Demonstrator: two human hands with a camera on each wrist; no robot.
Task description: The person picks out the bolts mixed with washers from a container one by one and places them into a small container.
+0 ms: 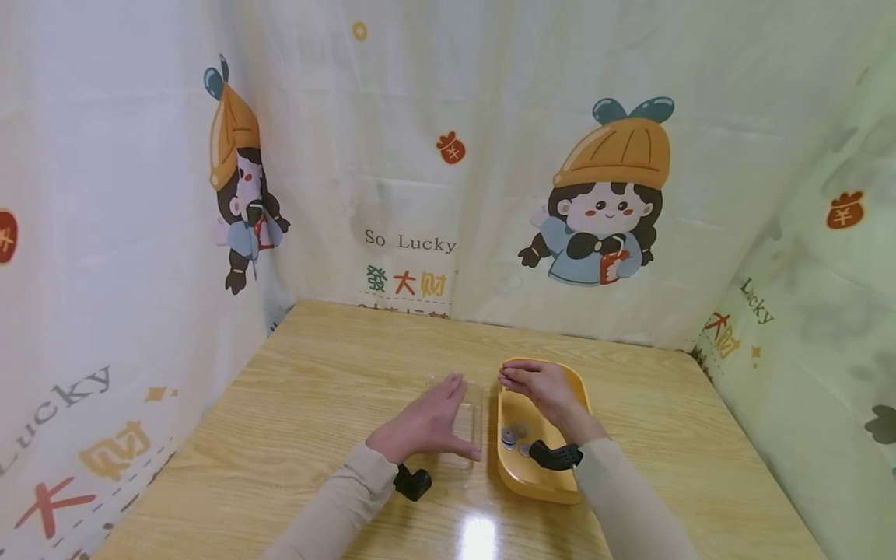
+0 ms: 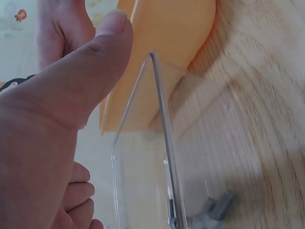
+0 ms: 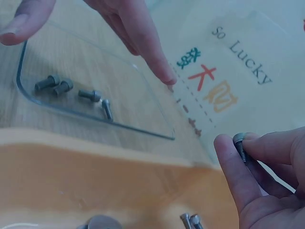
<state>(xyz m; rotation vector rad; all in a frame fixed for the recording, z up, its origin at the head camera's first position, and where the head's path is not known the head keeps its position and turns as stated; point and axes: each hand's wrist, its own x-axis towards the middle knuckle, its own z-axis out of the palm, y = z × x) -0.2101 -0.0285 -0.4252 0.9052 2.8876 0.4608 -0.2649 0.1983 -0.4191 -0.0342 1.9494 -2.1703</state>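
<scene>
In the right wrist view my right hand [image 3: 274,167] pinches a socket-head screw [image 3: 241,147] between thumb and finger. It is over an orange tray [image 1: 504,470], which holds several round grey washers [image 1: 514,435] and a few screws [image 3: 191,221]. Left of the tray, a clear plastic box [image 1: 477,416] has several screws [image 3: 88,95] lying inside. My left hand [image 1: 427,420] reaches above this box with thumb and fingers spread apart, holding nothing visible. Seen from the left wrist, its thumb [image 2: 112,36] is near the box's rim; whether any finger touches the box I cannot tell.
Both containers stand side by side on a wood-grain table [image 1: 336,381]. A printed curtain [image 1: 490,257] hangs behind the table and along both sides. Each wrist wears a black camera, such as the right wrist camera [image 1: 556,456].
</scene>
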